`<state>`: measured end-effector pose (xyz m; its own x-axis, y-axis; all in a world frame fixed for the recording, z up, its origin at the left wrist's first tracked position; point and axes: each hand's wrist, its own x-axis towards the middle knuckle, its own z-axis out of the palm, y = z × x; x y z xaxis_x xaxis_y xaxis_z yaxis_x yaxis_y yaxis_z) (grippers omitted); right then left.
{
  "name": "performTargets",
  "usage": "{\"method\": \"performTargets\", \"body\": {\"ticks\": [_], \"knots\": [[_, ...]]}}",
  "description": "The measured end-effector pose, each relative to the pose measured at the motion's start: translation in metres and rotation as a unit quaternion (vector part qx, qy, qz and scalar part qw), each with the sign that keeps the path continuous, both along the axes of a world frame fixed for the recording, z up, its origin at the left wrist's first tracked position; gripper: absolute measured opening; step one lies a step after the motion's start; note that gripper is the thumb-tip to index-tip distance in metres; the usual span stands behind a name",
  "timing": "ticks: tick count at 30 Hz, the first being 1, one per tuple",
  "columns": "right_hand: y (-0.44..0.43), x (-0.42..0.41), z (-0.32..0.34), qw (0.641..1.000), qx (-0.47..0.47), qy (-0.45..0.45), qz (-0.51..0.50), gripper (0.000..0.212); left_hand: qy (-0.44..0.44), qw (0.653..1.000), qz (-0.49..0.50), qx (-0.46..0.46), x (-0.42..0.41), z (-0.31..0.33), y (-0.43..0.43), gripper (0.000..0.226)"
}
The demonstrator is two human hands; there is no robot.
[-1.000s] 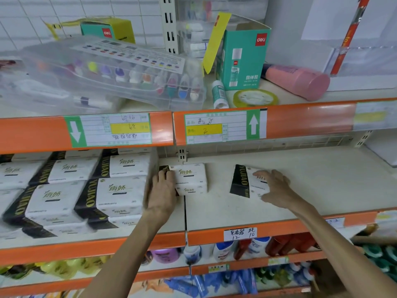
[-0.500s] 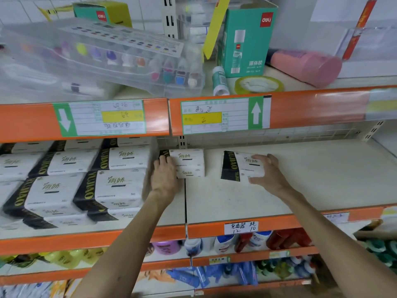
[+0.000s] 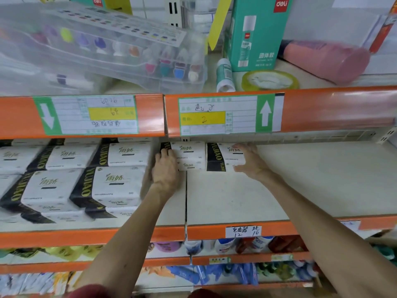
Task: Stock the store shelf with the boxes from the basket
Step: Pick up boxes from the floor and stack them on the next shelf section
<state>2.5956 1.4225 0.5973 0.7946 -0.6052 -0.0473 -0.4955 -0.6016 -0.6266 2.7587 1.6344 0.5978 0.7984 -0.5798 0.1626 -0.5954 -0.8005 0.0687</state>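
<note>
Both packs read YUJIAO on a black band. My left hand [image 3: 166, 173] lies flat, fingers straight, against the left pack [image 3: 191, 155]. My right hand [image 3: 250, 162] clasps the far end of the right pack [image 3: 223, 158], thumb in front. Since half a second ago both have slid to the rear edge of the shelf [image 3: 236, 201], closing their gap. Stacked packs [image 3: 116, 186] crowd the left; a green deli box [image 3: 255, 33] stands above.

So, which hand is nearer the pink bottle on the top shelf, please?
Right. The right hand, gripping a tissue pack, is below-left of the pink bottle; the left hand lies farther left.
</note>
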Motion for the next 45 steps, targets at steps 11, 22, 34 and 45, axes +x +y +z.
{"method": "performTargets", "body": {"ticks": [11, 22, 34, 45], "knots": [[-0.014, 0.009, 0.007, 0.993, -0.05, 0.099, 0.035, 0.081, 0.006, 1.0, 0.0, 0.011, 0.001, -0.001, 0.001, 0.039], [-0.003, 0.016, 0.015, 0.991, -0.104, 0.081, 0.005, 0.067, 0.003, 1.0, 0.004, 0.025, 0.001, 0.007, 0.0, 0.035], [0.009, 0.009, 0.011, 0.992, -0.104, 0.068, -0.013, 0.068, 0.023, 0.999, -0.009, 0.02, -0.002, 0.008, 0.006, 0.038], [0.009, 0.011, 0.013, 0.994, -0.093, 0.048, -0.012, 0.07, 0.045, 0.998, -0.036, -0.03, -0.009, 0.004, 0.018, 0.041]]}}
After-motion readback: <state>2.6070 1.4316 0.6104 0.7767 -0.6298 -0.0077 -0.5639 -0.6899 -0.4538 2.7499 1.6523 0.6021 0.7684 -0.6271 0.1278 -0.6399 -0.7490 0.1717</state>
